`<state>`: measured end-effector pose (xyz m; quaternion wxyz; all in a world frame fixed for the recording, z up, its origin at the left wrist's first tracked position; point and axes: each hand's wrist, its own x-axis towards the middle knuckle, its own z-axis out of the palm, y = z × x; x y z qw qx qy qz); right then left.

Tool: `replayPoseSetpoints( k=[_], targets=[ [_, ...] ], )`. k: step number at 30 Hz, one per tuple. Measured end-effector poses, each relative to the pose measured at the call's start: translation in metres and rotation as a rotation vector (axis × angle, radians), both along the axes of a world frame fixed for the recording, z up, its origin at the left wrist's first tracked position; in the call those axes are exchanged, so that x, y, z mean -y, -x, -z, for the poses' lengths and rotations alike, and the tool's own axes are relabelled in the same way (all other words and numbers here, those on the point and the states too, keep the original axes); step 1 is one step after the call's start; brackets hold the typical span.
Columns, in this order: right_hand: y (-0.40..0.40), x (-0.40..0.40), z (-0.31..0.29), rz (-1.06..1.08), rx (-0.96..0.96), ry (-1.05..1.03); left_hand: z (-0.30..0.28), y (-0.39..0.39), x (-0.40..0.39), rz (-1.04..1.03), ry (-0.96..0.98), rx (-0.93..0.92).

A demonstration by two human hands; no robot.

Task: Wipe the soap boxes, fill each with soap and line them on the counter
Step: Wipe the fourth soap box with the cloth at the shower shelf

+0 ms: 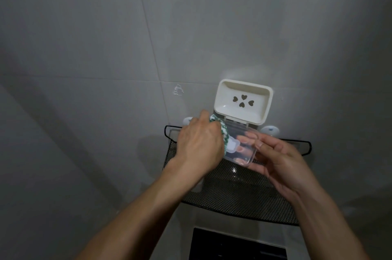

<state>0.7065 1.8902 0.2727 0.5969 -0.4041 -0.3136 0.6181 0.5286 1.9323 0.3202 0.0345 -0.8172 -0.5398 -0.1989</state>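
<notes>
Two bare forearms reach up from the bottom edge, and between them sits a dark rectangular panel (237, 245), too dim to identify. Just beyond it, a black mesh shelf (239, 196) with a wire rim juts out from the wall. Over that shelf, both hands are busy. The right hand (282, 166) cups the clear soap box (244, 149) from its right side, thumb on the rim, fingers curled underneath and showing through the plastic. The left hand (199, 145) is closed on a green-and-white cloth (222, 132), pressing it into the left end of the clear box; that hand covers most of the cloth and the box's left edge. The box is hinged open, and its cream lid (241, 102), with four heart-shaped cutouts, stands up against the wall. Either side of it, two pale suction cups (270, 130) cling to the grey tiled wall (106, 47); the left one is half hidden behind the knuckles. A small white smear (178, 90) marks the tile further left.
</notes>
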Motion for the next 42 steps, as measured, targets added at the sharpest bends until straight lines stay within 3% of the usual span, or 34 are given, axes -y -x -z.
replayPoseSetpoints(
  k=[4, 8, 15, 22, 26, 33, 37, 42],
  targets=[
    [0.001, -0.001, 0.002, -0.007, 0.016, 0.009, 0.0, -0.005, -0.002, 0.031, 0.089, 0.06],
    [0.0, -0.003, 0.003, -0.007, 0.004, 0.014, -0.005, -0.011, 0.002, 0.2, 0.157, 0.072],
    [-0.006, -0.002, 0.002, -0.004, -0.069, 0.027, -0.017, -0.011, -0.005, 0.356, 0.234, -0.039],
    [-0.005, -0.004, -0.001, -0.009, -0.07, 0.024, -0.014, -0.002, -0.016, 0.021, 0.004, 0.044],
    [-0.002, -0.007, -0.001, -0.021, -0.058, 0.046, -0.01, -0.017, -0.006, -0.015, -0.002, 0.142],
    [0.0, -0.009, -0.002, -0.033, -0.112, 0.021, -0.012, -0.037, 0.002, 0.247, 0.095, 0.188],
    [-0.007, -0.009, 0.0, -0.007, -0.137, 0.015, -0.018, -0.033, -0.003, 0.37, 0.266, 0.209],
    [-0.012, -0.008, 0.002, 0.01, -0.192, 0.012, -0.023, -0.032, -0.002, 0.448, 0.359, 0.165]
  ],
)
